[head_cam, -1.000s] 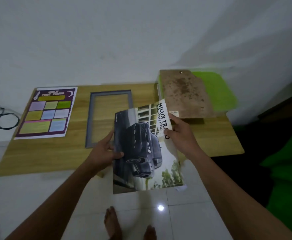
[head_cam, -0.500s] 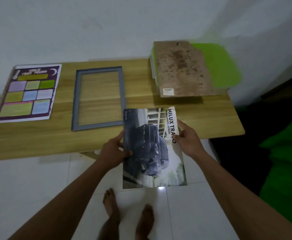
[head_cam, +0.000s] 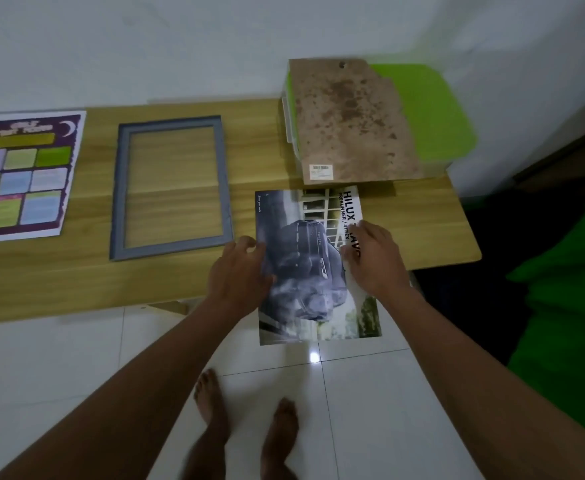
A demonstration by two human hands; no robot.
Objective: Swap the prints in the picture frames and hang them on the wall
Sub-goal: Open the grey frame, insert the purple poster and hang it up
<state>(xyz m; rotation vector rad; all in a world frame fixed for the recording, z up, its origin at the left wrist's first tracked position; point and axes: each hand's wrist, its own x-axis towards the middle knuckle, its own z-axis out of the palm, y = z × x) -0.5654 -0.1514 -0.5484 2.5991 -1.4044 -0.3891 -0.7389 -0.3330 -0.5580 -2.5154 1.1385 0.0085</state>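
Table: one frame, one poster, one print in two hands.

Car print: "HILUX" in bold black, "PRERUNNER / 4TREX" beside it; rest of heading hidden. Tailgate lettering possibly "TOYOTA", blurred. Barcode sticker on brown backing board: digits illegible. Purple poster heading: unreadable.

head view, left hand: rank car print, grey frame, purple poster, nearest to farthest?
1. car print: gripped at its left edge by the left hand.
2. grey frame: flat on the table, its near corner just beyond the hand.
3. purple poster: at the table's far left end.
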